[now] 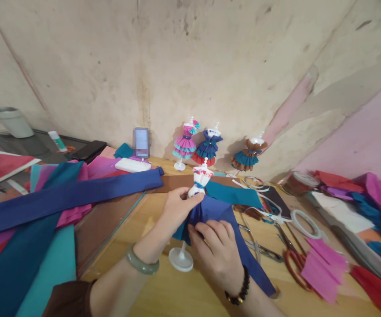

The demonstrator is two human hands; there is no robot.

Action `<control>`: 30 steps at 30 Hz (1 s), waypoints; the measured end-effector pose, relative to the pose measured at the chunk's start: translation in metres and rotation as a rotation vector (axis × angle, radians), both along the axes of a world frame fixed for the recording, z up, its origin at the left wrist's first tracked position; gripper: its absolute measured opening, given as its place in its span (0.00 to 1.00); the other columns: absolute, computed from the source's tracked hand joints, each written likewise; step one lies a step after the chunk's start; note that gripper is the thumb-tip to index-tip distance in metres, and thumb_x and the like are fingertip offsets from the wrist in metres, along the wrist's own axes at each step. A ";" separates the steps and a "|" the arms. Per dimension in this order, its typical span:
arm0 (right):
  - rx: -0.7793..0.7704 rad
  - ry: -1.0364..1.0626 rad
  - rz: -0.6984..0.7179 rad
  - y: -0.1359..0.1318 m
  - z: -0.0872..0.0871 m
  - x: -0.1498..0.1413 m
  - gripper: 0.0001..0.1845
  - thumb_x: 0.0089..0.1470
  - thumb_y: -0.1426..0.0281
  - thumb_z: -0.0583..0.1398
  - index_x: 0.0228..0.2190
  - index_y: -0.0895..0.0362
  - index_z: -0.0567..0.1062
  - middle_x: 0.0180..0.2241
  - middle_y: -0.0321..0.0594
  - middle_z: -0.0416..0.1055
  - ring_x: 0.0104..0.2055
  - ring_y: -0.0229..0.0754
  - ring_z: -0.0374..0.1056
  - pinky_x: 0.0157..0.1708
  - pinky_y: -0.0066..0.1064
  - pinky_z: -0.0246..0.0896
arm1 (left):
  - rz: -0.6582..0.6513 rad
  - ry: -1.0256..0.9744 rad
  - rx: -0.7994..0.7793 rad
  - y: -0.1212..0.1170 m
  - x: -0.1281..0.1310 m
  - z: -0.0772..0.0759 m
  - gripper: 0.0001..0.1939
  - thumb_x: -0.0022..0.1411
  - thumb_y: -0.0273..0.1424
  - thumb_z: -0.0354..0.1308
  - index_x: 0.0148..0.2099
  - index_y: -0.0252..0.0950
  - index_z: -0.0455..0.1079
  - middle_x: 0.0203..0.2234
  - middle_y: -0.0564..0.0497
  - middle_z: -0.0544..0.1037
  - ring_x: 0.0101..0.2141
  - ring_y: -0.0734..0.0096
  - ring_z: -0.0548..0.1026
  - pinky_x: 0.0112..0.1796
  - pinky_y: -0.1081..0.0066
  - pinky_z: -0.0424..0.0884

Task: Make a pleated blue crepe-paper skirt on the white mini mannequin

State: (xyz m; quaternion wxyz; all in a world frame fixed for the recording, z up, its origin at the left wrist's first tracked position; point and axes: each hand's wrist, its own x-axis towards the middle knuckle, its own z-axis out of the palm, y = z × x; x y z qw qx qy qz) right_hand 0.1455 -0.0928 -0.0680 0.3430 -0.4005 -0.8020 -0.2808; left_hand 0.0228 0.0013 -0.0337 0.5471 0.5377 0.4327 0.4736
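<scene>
A small white dress form with red marks on its bust stands upright on a round white base. My left hand closes around its waist, with the thumb pressing the top edge of a dark blue fabric strip against the form. Lower down, the bent fingers of my right hand pinch that strip near the skirt. From there the strip trails off to the right across the table. Some teal fabric shows beneath the blue. My fingertips hide part of the gathered fabric.
Three dressed mini forms stand by the wall, near a phone. Fabric strips pile up at left. Orange-handled scissors, thread snips, a tape roll and pink fabric lie at right.
</scene>
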 end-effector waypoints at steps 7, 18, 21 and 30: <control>-0.041 0.220 0.252 -0.004 0.010 0.007 0.06 0.59 0.77 0.58 0.38 0.57 0.75 0.29 0.39 0.74 0.34 0.43 0.67 0.38 0.40 0.61 | 0.037 -0.023 0.013 0.009 -0.011 0.000 0.16 0.49 0.42 0.67 0.33 0.33 0.78 0.29 0.50 0.80 0.33 0.64 0.75 0.36 0.69 0.68; -0.221 0.478 -0.022 -0.003 0.001 0.000 0.27 0.64 0.71 0.58 0.63 0.57 0.61 0.32 0.40 0.67 0.35 0.45 0.65 0.34 0.38 0.65 | 0.049 -0.021 0.076 -0.003 -0.011 0.018 0.14 0.51 0.40 0.67 0.35 0.34 0.78 0.29 0.51 0.81 0.32 0.66 0.75 0.35 0.70 0.68; -0.183 0.381 -0.017 -0.004 0.004 0.000 0.28 0.63 0.72 0.59 0.63 0.60 0.61 0.30 0.39 0.65 0.32 0.45 0.63 0.31 0.37 0.64 | 0.045 -0.003 0.108 -0.006 -0.008 0.019 0.15 0.51 0.40 0.67 0.35 0.33 0.78 0.28 0.51 0.80 0.31 0.66 0.75 0.34 0.71 0.68; 0.096 0.084 -0.075 -0.002 0.013 0.010 0.22 0.55 0.83 0.60 0.49 0.52 0.73 0.44 0.48 0.67 0.47 0.52 0.64 0.44 0.47 0.64 | 0.091 -0.027 0.140 -0.005 -0.010 0.022 0.16 0.51 0.42 0.65 0.30 0.33 0.76 0.24 0.52 0.76 0.28 0.68 0.71 0.32 0.71 0.66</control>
